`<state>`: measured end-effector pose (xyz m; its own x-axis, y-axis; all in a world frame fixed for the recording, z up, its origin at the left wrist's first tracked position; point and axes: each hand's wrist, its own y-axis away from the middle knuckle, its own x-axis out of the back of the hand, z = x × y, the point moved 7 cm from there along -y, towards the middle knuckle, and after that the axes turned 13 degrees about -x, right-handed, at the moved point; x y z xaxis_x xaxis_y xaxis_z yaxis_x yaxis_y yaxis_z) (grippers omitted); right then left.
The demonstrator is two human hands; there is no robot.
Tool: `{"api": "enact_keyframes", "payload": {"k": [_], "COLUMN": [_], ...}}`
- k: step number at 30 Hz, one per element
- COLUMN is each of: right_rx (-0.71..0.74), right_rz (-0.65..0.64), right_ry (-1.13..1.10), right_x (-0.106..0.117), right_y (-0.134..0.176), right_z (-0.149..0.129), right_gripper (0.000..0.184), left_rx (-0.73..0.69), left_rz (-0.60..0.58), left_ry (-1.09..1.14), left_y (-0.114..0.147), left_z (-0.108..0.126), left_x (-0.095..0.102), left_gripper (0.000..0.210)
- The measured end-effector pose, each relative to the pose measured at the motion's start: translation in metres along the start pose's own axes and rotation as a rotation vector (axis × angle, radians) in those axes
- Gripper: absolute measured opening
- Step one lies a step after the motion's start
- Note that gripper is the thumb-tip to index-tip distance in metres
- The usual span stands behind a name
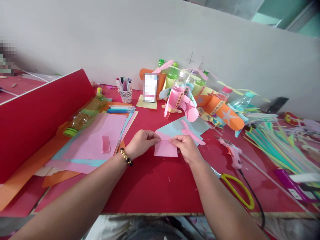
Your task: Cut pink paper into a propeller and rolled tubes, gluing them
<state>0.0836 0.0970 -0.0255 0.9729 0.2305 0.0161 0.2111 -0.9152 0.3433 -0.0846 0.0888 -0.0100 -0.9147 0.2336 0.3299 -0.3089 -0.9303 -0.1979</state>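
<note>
Small pink paper rectangle [166, 150] at the near-middle of the red surface [150, 190]. Left hand [143, 143] and right hand [185, 146] each closed in a thumb-and-finger pinch on it. Crease apparently begun — lower panel flat, fold judged unfinished. Pink propeller-shaped paper cutout [192, 134] already shaped; pink-wrapped clear plastic bottle [175, 97] behind looks assembled.

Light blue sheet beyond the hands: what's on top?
A pink propeller lies partly on the blue sheet; the right hand and pink paper hide part of its near side.
</note>
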Motion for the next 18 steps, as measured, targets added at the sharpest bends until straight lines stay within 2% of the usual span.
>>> {"api": "enact_keyframes", "payload": {"k": [9,14,18], "right_rx": [0.06,0.067,0.078], "right_rz": [0.019,0.029,0.021], "right_ry": [-0.026,-0.038,-0.035], "right_x": [-0.0012,-0.0017,-0.0022], "right_y": [-0.001,-0.0014,-0.0011], "right_z": [-0.0009,-0.0006,-0.001], "right_gripper": [0.025,0.02,0.019], "left_rx": [0.109,0.16,0.222], "left_rz": [0.131,0.168,0.196], "left_ry": [0.236,0.449,0.527], "left_y": [0.0034,0.0056,0.0072], "left_z": [-0.0114,-0.0093,-0.0113], "left_x": [-0.0024,-0.0075,-0.0083], "left_gripper": [0.026,0.023,0.023]}}
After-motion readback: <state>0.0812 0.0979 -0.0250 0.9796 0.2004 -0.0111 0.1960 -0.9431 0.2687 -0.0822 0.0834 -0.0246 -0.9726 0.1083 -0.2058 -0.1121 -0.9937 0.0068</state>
